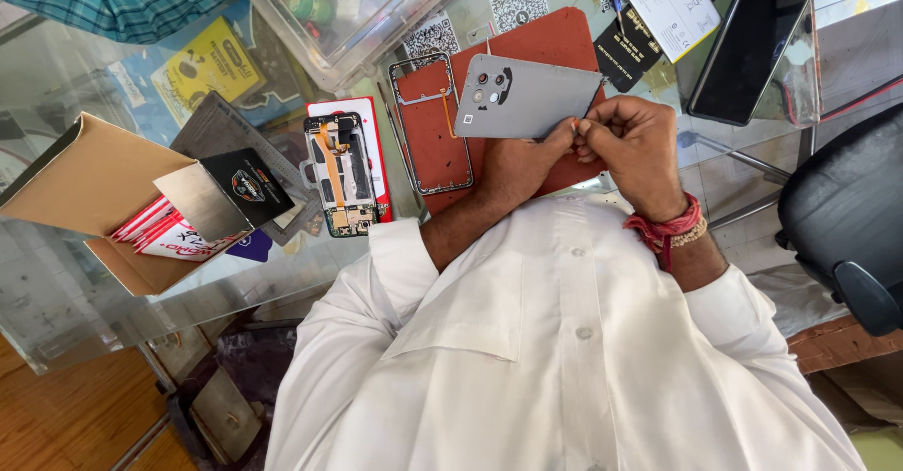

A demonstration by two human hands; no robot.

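Note:
My left hand [513, 165] holds a grey phone back cover [527, 95] by its lower edge, the camera cut-outs facing me. My right hand [638, 146], with red thread bands at the wrist, pinches the same lower edge right beside the left fingertips. The cover is held a little above a red work mat [555, 33]. On the mat to the left lies an empty phone frame [431, 123]. Further left lies an opened phone [340, 175] with its boards and an orange flex cable exposed.
An open cardboard box [89, 193] with small packets stands at the left on the glass table [56, 311]. A clear plastic parts tray [348, 5] is at the back, a black phone screen [752, 38] and cards at the back right, a black chair [847, 217] at the right.

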